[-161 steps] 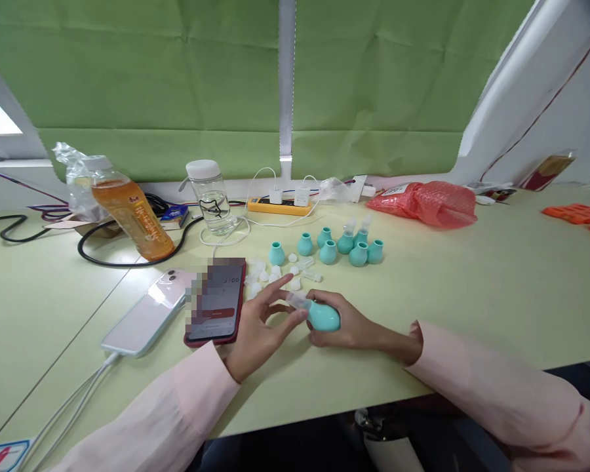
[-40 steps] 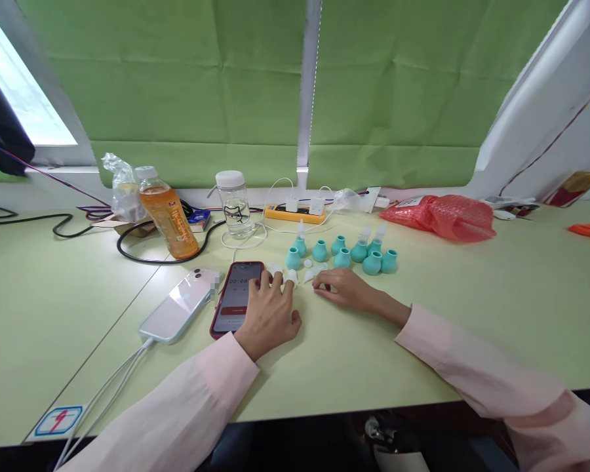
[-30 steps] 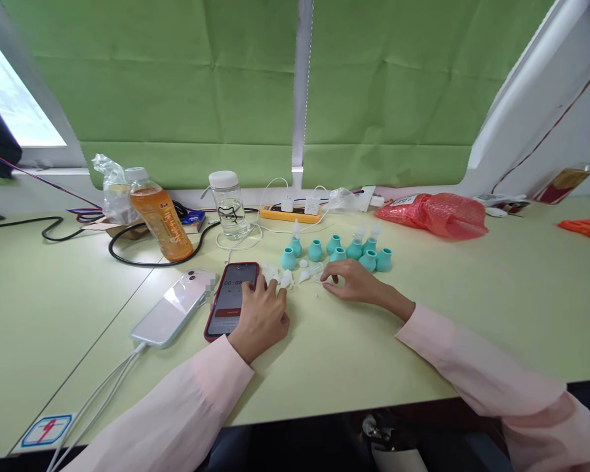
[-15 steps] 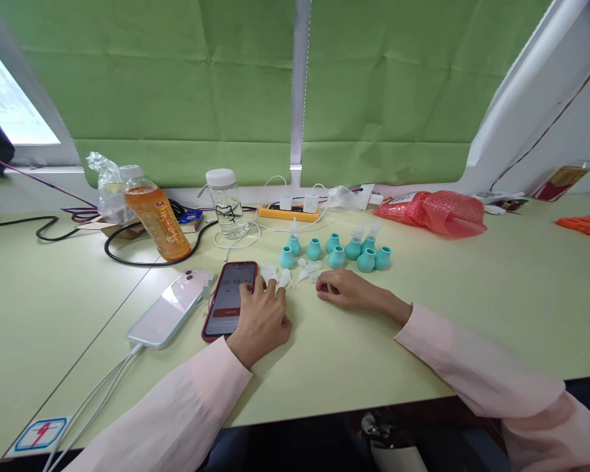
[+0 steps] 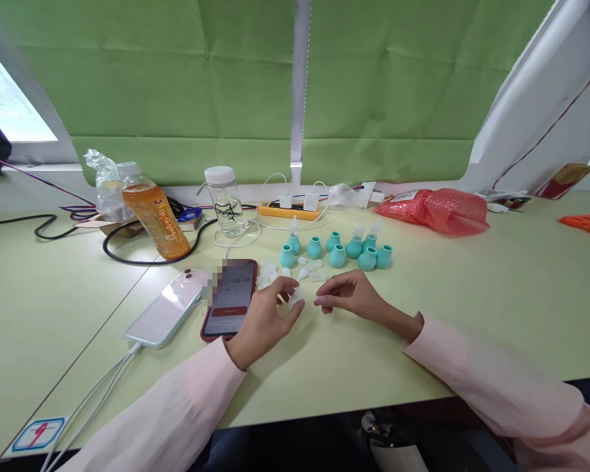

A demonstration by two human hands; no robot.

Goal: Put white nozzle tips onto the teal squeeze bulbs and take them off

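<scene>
Between thumb and fingertips, my left hand (image 5: 268,318) holds a small translucent white plastic piece (image 5: 295,297). Close by on its right, my right hand (image 5: 356,295) has thumb and forefinger pinched together; anything between them is too small to make out. Small clear plastic parts, among them a pointed nozzle (image 5: 303,274) and a short tube (image 5: 318,276), lie just beyond both hands. Behind them stand several teal rubber bulbs (image 5: 337,256), mostly with open necks. A few bulbs carry clear tips (image 5: 294,227).
A red-cased phone (image 5: 229,295) showing a timer lies beside my left hand, with a white phone (image 5: 167,307) on its left. An orange drink bottle (image 5: 157,219), a clear water bottle (image 5: 227,206), a yellow power strip (image 5: 295,211) and a red bubble-wrap bag (image 5: 437,211) stand along the back.
My left hand has lifted off the small parts and moved right with a translucent piece. My right hand's fingers, earlier curled on the table, are now raised and pinched.
</scene>
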